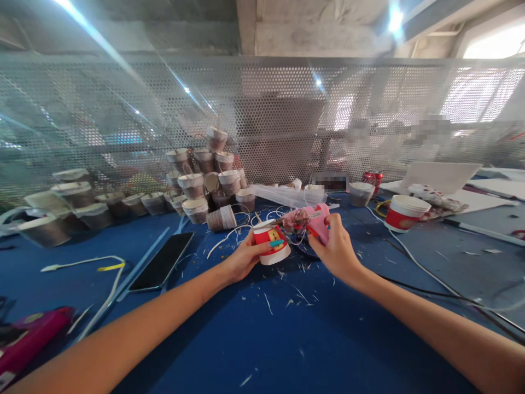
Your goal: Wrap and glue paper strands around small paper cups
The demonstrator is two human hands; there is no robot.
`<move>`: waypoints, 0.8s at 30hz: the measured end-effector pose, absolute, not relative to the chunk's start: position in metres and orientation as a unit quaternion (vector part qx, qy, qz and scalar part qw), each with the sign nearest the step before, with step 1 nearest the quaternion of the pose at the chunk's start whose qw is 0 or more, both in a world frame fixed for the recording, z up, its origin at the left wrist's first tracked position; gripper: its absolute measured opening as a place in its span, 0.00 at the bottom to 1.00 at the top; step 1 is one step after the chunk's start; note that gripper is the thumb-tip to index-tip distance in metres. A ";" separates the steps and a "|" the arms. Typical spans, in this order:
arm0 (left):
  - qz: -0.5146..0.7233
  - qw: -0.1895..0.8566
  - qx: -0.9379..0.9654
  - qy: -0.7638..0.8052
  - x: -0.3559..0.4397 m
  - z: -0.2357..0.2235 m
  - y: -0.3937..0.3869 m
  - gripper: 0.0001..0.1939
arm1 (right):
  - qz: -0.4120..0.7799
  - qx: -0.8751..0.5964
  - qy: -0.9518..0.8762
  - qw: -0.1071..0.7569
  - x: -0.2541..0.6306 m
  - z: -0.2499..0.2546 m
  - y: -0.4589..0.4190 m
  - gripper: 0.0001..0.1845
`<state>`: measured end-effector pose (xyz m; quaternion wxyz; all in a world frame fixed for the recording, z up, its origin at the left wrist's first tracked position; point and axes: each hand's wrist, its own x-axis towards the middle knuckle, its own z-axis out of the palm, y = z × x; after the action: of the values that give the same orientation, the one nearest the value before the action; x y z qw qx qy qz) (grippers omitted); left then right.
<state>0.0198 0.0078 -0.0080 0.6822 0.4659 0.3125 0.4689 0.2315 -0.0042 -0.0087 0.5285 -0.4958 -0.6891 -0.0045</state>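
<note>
My left hand [245, 256] is closed around a red and white paper cup [268, 256], tilted over the blue table, with its thumb across the front. In my right hand [338, 246] is a pink hot glue gun [316, 221], gripped by its handle with a finger at the orange trigger. The glue gun's nozzle points left and lies at the cup's upper edge; whether it touches cannot be made out. White cords and strips [233, 235] lie behind the cup.
Stacked brown-wrapped cups [192, 187] stand at the back left. A phone [164, 262] and a magenta tool [36, 334] lie left. Another red and white cup [406, 213], cables [410, 251] and a soda can [371, 178] are at right. Scraps litter the blue table [287, 339].
</note>
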 end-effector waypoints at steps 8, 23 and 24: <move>0.463 0.695 0.460 0.301 0.019 -0.005 0.006 0.28 | -0.002 -0.503 -0.685 0.526 0.231 -0.010 -0.003 0.14; 0.465 0.704 0.456 0.284 0.018 -0.007 0.006 0.26 | -0.007 -0.518 -0.678 0.521 0.232 -0.010 -0.002 0.14; 0.464 0.705 0.456 0.283 0.018 -0.007 0.006 0.26 | -0.008 -0.518 -0.679 0.521 0.232 -0.010 -0.002 0.14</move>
<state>0.0178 0.0063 -0.0066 0.7049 0.4555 0.2828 0.4644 0.2322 -0.0024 -0.0098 0.5211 -0.5176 -0.6786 -0.0078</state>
